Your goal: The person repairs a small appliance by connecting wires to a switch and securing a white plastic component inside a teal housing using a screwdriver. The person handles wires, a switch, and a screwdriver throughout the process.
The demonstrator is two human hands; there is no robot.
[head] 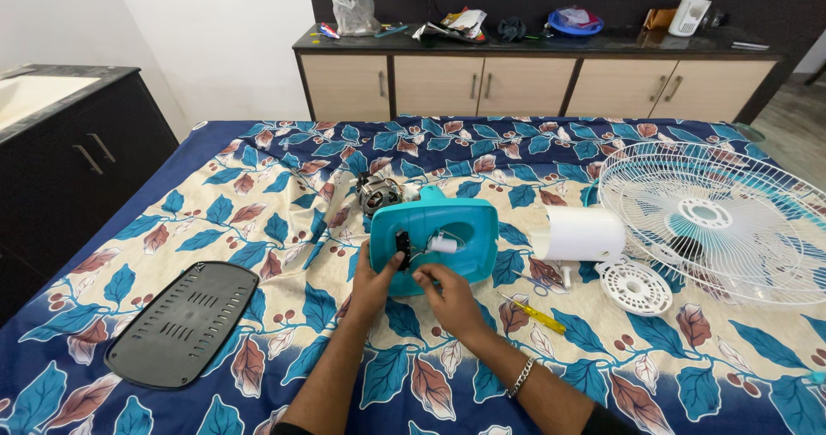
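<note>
Far left of the hands lies a black vented cover [183, 321]. The left hand [374, 276] grips the teal fan housing [439, 233], open with wiring showing; the right hand [447, 297] pinches at its lower edge. Right: a yellow screwdriver [538, 314], white cylinder [578, 234], white grille [718, 215].

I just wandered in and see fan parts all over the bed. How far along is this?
Already apart: the white wire grille, white motor cover, round white cap and black slotted panel lie loose on the leaf-print sheet. In hand: the left hand steadies the turquoise housing while the right hand works at its wiring. The motor remains attached behind it.
</note>
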